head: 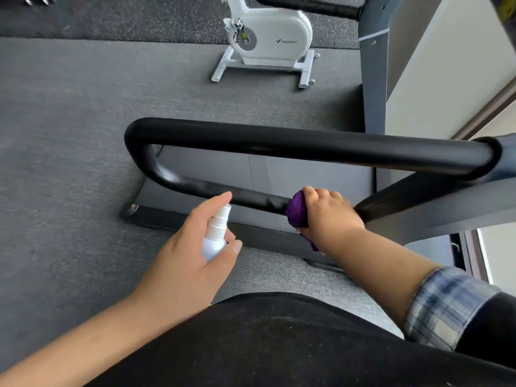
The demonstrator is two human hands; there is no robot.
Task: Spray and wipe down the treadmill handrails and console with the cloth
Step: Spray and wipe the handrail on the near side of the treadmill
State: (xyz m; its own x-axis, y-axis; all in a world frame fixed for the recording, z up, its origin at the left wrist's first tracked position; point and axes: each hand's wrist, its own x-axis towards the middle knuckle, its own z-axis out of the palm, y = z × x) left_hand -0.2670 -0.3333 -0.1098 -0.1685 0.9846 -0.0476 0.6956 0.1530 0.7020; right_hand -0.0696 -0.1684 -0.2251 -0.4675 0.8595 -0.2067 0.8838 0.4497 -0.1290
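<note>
Purple cloth [297, 209]: your right hand [328, 213] is gripping it, pressing it around the lower black handrail [251, 197].
Spray bottle [215, 236]: your left hand [192, 255] is holding it, nozzle just beside the rail.
Beyond: white exercise bike [268, 40] is standing on the floor.

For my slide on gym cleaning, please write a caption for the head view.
Left hand holds a spray bottle; right hand wipes the black handrail with a purple cloth.

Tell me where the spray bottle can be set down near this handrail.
Bare mat spreads left of the handrail loop, up to the white bike. Crowded: the lower bar, where the right hand presses the purple cloth.
</note>
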